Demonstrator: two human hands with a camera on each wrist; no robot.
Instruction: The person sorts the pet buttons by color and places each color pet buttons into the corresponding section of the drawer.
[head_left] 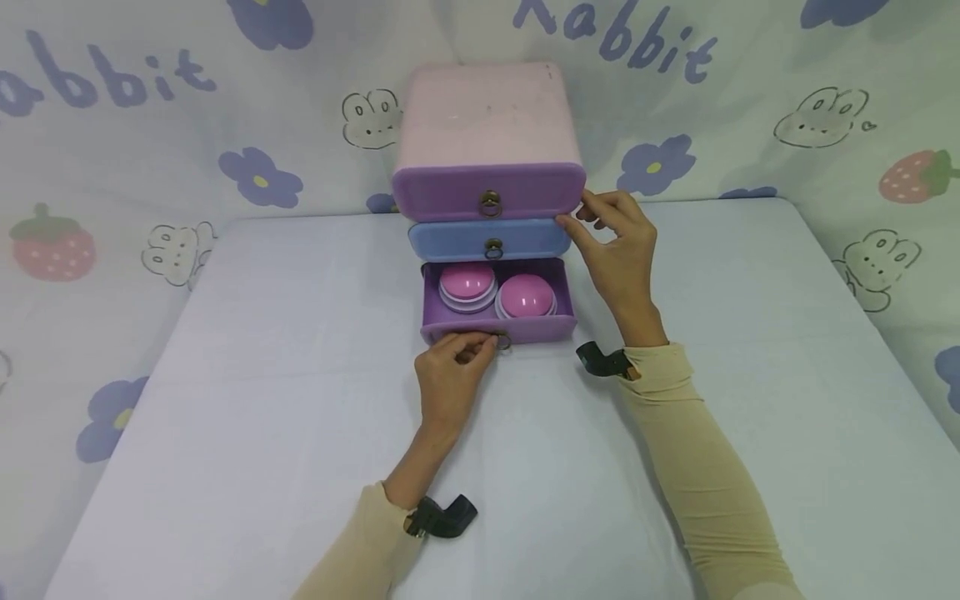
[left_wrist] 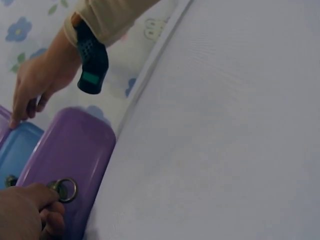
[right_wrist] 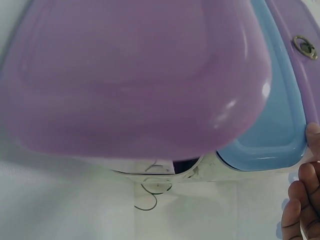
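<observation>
A small chest of drawers [head_left: 487, 117] has a pale pink body, a purple top drawer [head_left: 442, 193] and a blue middle drawer [head_left: 450, 242]. Its purple bottom drawer [head_left: 540, 332] is pulled out. Inside lie two round pink domes with white rims, one at left [head_left: 467, 282] and one at right [head_left: 527, 296]. My left hand [head_left: 453, 379] pinches the brass ring pull [left_wrist: 62, 191] at the front of that drawer. With the thumb at the edge between the top and middle drawers, my right hand [head_left: 618, 246] grips the chest's right side, fingers curled beside it.
The chest stands near the back edge of a white-covered table [head_left: 300, 333]. Behind it hangs a curtain [head_left: 315, 142] printed with rabbits, flowers and strawberries. Brass ring pulls hang on the top [head_left: 491, 202] and middle [head_left: 493, 247] drawers.
</observation>
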